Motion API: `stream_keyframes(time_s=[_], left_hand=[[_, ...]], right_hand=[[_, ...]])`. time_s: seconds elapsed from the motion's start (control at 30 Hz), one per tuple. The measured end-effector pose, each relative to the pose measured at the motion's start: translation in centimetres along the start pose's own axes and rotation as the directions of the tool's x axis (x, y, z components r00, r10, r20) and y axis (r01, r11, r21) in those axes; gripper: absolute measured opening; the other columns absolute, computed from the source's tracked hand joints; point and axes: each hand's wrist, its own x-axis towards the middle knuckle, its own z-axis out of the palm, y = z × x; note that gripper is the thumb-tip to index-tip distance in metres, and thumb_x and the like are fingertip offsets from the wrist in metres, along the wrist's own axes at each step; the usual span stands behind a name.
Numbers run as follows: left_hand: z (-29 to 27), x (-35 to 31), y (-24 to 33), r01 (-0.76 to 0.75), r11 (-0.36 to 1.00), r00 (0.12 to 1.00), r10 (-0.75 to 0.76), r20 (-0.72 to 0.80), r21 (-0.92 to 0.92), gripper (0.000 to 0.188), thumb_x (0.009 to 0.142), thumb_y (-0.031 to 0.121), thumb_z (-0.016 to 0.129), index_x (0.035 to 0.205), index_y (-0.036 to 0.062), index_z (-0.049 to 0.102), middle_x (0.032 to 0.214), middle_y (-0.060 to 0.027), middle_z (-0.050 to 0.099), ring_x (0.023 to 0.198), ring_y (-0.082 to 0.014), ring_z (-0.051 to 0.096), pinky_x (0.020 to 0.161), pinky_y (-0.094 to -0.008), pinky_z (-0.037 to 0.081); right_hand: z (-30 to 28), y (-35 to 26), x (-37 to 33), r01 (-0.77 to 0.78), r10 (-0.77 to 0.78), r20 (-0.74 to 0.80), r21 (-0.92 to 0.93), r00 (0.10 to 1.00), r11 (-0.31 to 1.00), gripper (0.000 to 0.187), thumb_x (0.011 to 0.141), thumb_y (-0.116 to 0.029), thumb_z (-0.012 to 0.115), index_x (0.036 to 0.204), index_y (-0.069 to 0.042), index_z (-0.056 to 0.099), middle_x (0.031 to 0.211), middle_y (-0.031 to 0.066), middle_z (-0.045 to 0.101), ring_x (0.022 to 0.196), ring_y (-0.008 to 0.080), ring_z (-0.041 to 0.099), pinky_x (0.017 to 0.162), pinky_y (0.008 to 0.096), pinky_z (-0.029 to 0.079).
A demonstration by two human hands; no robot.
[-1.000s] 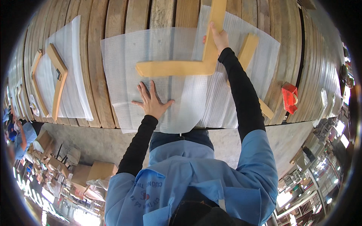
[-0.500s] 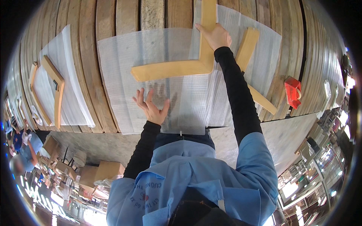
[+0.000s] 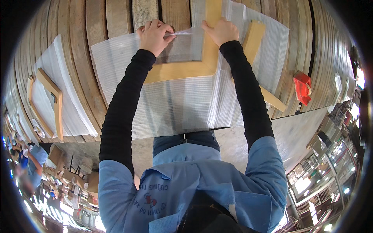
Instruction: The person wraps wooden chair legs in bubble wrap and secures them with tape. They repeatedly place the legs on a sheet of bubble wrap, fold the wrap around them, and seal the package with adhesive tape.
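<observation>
An L-shaped pale wooden piece (image 3: 182,70) lies on a translucent white foam sheet (image 3: 175,105) on the slatted table. My right hand (image 3: 222,32) is closed around the arm of this piece that runs away from me. At the far side of the sheet, my left hand (image 3: 156,37) pinches its edge and lifts it in a fold, beyond the piece's other arm. My left forearm hides the left end of that arm. A second angled wooden piece (image 3: 254,42) lies on foam to the right, partly behind my right forearm.
A red tape dispenser (image 3: 302,88) stands near the table's right front. On the left, two angled wooden pieces (image 3: 57,99) with dark metal fittings lie on another foam sheet (image 3: 74,89). Another person (image 3: 35,163) is at the far left, near cardboard boxes (image 3: 93,182).
My left hand has moved from the near side of the wooden piece to the foam's far edge and taken hold of it. My right hand keeps its grip.
</observation>
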Motion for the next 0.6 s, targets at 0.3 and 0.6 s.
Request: stream_keyframes(time_s=[0.3,0.6], left_hand=[[-3.3,-4.5,1.7,-0.336,0.880,0.942,0.322,-0.098,-0.336,0.022,0.081,0.009,0.075,0.094,0.0242,0.067,0.096,0.0062,0.067,0.094,-0.0207,0.065,0.089,-0.0405,0.044],[-3.6,-12.2,2.9,-0.242,0.911,0.963,0.268,0.031,-0.334,0.032,0.085,0.019,0.077,0.114,0.0175,0.065,0.099,-0.0021,0.066,0.090,-0.0245,0.066,0.074,-0.0374,0.055]], right_hand=[[-2.0,-0.4,-3.6,0.698,-0.740,-0.191,-0.249,0.645,0.672,0.033,0.082,-0.026,0.076,0.111,-0.013,0.070,0.138,0.0096,0.061,0.135,0.0279,0.050,0.095,0.0466,0.054],[-1.0,5.6,-12.4,0.741,-0.739,-0.068,0.124,0.670,0.660,0.029,0.082,-0.011,0.072,0.111,-0.013,0.070,0.099,0.0010,0.070,0.090,0.0198,0.069,0.079,0.0339,0.057]])
